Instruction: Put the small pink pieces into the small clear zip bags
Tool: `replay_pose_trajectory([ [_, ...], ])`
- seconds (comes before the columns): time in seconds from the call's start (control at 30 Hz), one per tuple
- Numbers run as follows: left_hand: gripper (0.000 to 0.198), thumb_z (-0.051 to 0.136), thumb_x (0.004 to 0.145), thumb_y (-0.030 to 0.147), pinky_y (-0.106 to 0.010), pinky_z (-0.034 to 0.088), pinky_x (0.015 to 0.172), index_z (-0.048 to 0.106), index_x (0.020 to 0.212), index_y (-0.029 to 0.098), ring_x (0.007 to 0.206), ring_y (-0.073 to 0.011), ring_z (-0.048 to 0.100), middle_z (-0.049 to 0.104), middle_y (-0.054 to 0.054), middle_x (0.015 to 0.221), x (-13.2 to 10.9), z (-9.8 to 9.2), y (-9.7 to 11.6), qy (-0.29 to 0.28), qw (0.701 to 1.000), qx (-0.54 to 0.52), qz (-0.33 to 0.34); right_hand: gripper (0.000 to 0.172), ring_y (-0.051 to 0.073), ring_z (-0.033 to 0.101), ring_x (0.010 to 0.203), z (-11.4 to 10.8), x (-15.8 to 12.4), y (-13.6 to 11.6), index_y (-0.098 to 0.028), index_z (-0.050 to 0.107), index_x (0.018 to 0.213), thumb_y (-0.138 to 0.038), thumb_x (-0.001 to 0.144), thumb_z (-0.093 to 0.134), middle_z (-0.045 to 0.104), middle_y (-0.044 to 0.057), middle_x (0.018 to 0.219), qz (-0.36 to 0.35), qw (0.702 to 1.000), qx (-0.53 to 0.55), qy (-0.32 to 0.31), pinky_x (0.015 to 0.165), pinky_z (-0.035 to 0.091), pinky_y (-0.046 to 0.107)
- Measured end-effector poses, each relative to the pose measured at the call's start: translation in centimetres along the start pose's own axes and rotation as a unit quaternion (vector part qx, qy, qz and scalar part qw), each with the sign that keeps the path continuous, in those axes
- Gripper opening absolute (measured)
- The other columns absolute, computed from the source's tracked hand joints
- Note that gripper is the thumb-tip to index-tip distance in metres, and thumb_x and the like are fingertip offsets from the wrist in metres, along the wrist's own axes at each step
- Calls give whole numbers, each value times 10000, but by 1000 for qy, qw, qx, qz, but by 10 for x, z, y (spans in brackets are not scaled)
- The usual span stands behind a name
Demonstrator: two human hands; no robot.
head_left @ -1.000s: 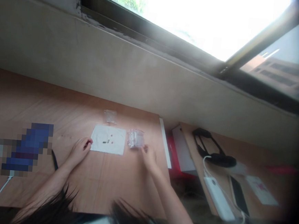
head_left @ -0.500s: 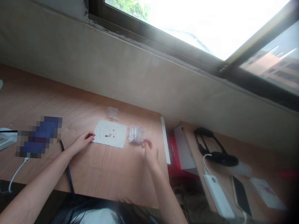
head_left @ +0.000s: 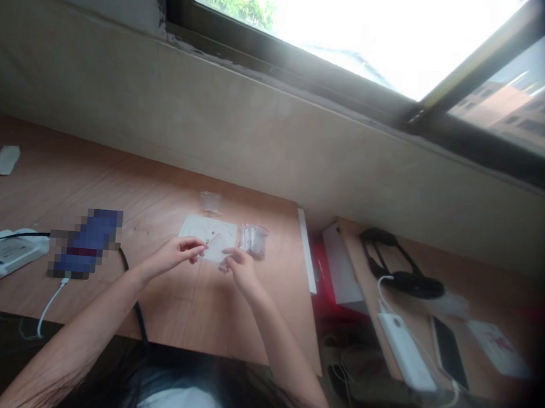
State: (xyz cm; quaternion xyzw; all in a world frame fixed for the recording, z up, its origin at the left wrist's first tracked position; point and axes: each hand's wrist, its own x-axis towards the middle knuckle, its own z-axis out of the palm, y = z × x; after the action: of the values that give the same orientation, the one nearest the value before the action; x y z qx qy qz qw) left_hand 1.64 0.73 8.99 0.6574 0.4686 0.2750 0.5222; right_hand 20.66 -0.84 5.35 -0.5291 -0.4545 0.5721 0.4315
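My left hand (head_left: 188, 249) is over the left side of a white sheet (head_left: 193, 225) on the table. Its thumb and forefinger are pinched together. A thin, light, stick-like piece (head_left: 214, 238) slants up and right from those fingertips; its kind is too small to tell. My right hand (head_left: 238, 265) hovers at the sheet's right edge, forefinger stretched toward the left hand and apart from the curled fingers below, with nothing visible in it. A tiny reddish piece (head_left: 212, 232) lies on the sheet; the hands hide part of the sheet.
A clear plastic bag of small items (head_left: 253, 240) lies right of the sheet, and a small clear bag (head_left: 211, 202) behind it. At left are a blurred-out blue phone-like object (head_left: 89, 243) and a white power strip (head_left: 11, 259). A side table holds a black headset (head_left: 401, 274) and a white power bank (head_left: 407, 351).
Both hands have come inward over the sheet, the right one leaving the bag's side. A thin stick now shows at the left fingertips. The view has shifted slightly.
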Motion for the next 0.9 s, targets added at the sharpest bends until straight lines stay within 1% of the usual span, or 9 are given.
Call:
replay_pose_trajectory([
  [0.17,246,527,697,369,-238,395,595,614,788,157,645,-138,511,598,-16,725,-3,-6,-4,5,1000,28,8,311,126,517,579,10,7,-2,-153,487,930,-196,625,449,536,18,690,3,994,-94,57,561,428,284],
  [0.3,218,525,698,344,-245,400,639,603,745,146,692,-148,522,603,-23,729,-3,-6,-2,-5,999,27,16,387,217,463,883,16,2,-7,-141,460,949,-167,570,532,489,107,941,-76,945,-254,194,777,376,368],
  [0.37,218,518,700,342,-246,404,638,594,736,141,679,-144,521,598,-21,718,-2,-4,0,-11,1000,22,17,356,220,435,920,18,-3,-11,-151,453,930,-170,584,538,472,106,964,-106,931,-275,214,807,352,366],
  [0.4,219,515,701,341,-247,406,637,590,734,138,674,-141,519,594,-19,714,-1,-4,0,-15,999,22,19,300,204,449,887,19,-5,-13,-158,454,904,-189,615,528,482,90,931,-114,939,-265,190,785,364,351],
  [0.47,221,509,705,339,-246,406,631,582,733,132,667,-137,514,585,-17,710,2,-2,2,-25,999,27,24,164,161,480,776,22,-9,-18,-168,459,825,-253,688,490,505,49,830,-118,962,-225,97,705,391,304],
  [0.53,220,498,713,333,-241,405,621,574,731,127,661,-134,509,574,-16,703,7,0,3,-37,998,35,33,162,131,483,687,24,-9,-23,-169,460,750,-330,738,453,510,16,736,-107,975,-194,7,632,390,264],
  [0.57,216,491,719,325,-239,404,619,571,733,125,661,-132,507,571,-17,703,9,1,3,-45,997,38,40,198,123,477,661,24,-8,-25,-167,460,724,-363,747,444,507,6,705,-102,977,-188,-17,607,382,250],
  [0.73,163,456,729,247,-232,396,628,566,720,126,674,-130,503,570,-19,716,17,6,4,-77,993,46,79,293,97,445,581,24,-2,-31,-162,449,650,-434,755,426,484,-18,609,-78,981,-167,-61,543,349,218],
  [0.9,225,398,759,269,-209,372,568,558,671,138,609,-111,477,549,2,643,16,11,9,-68,993,39,88,268,84,446,543,24,-3,-33,-158,434,619,-380,768,417,475,-28,560,-60,990,-87,-90,536,356,210],
])
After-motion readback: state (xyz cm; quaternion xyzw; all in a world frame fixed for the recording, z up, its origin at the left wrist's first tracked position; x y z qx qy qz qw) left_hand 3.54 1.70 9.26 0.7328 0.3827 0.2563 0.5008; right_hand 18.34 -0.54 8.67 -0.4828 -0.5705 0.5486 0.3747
